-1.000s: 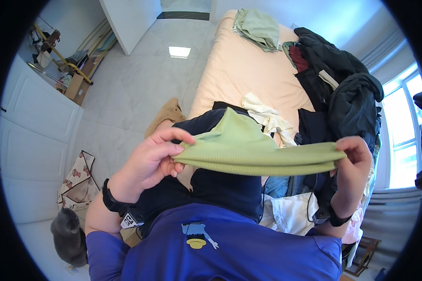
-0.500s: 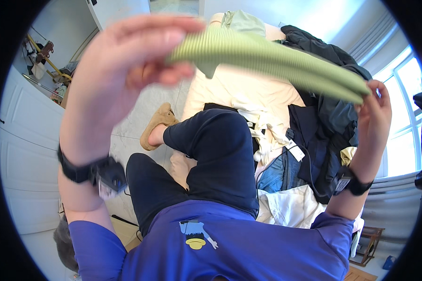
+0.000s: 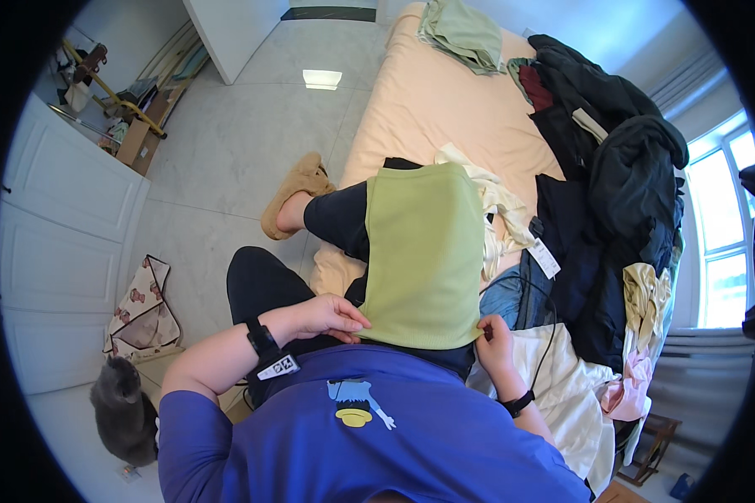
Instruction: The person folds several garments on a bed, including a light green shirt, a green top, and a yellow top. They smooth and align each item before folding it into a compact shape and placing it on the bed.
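Observation:
A light green, finely ribbed garment (image 3: 424, 251) lies spread out flat over my raised right thigh, roughly square in outline. Its exact kind does not show. My left hand (image 3: 331, 317) pinches the near left corner between thumb and fingers. At the near right corner, my right hand (image 3: 495, 345) has its fingertips closed on the edge. Cream-coloured cloth (image 3: 503, 210) with a white tag (image 3: 544, 258) lies just beyond the garment's right side. Both wrists wear black bands.
I sit on a bed with a peach sheet (image 3: 445, 101). Folded green clothes (image 3: 461, 35) lie at its far end. Dark clothes (image 3: 637, 176) and white cloth (image 3: 575, 394) heap up at right. A grey cat (image 3: 124, 411) sits lower left, near a patterned bag (image 3: 147, 310).
The green garment, stretched in the air between my raised hands before, now lies flat on my thigh. Both hands have come down toward my lap, and the view has shifted.

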The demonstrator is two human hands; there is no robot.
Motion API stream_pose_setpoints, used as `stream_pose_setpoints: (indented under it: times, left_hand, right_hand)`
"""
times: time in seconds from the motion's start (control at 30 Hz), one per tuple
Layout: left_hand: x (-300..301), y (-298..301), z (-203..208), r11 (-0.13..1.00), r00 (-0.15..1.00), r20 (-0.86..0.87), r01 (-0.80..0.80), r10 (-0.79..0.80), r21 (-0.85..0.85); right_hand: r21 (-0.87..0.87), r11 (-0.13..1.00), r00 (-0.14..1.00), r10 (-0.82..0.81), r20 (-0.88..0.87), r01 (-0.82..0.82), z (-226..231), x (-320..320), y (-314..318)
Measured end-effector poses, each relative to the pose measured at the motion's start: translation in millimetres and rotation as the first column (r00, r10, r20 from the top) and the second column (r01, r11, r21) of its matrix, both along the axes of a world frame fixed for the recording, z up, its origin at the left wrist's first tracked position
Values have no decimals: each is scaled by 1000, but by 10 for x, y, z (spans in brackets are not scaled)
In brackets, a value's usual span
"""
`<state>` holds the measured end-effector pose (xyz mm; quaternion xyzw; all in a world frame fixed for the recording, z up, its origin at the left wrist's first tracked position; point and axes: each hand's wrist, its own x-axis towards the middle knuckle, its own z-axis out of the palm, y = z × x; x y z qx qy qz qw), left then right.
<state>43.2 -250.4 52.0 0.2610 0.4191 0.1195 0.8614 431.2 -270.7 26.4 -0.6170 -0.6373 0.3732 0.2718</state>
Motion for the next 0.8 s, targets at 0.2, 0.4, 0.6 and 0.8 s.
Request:
stream_pose_setpoints:
  times: [0.2, 0.4, 0.6, 0.8]
  left_hand:
    - [-40, 256, -163, 991, 986, 100, -135, 135, -4]
    - [245, 483, -21, 909, 836, 377, -415, 400, -43]
    - [440, 857, 111, 793, 711, 486, -606, 508, 58]
    - [393, 1299, 170, 744, 696, 390, -667, 602, 41]
  right_hand:
    - [-469, 860, 737, -183, -651, -201, 179, 69, 518]
    - [-534, 836, 662, -329, -673, -128, 275, -155, 1200]
    - [-560, 806, 467, -427, -774, -191, 185, -385, 1795]
    - [-521, 838, 539, -367, -758, -163, 299, -433, 2176]
